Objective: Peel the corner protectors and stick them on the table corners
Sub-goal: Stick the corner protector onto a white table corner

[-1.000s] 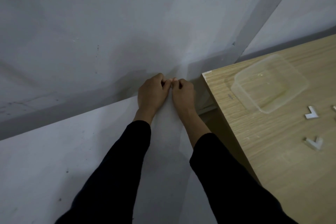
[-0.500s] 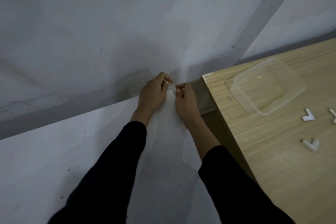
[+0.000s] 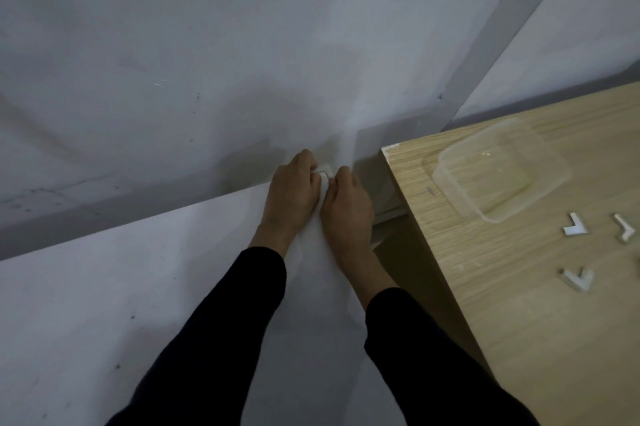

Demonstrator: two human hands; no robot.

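A person's left hand point(image 3: 291, 193) and right hand point(image 3: 348, 204) pinch a small translucent angled corner protector point(image 3: 325, 172) between curled fingers point(image 3: 306, 161), over a white surface point(image 3: 138, 287).

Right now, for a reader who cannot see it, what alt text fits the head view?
The left hand and right hand, in black sleeves, hold a white corner protector at the corner of a white table. At right, a wooden table carries an empty clear container and three loose protectors.
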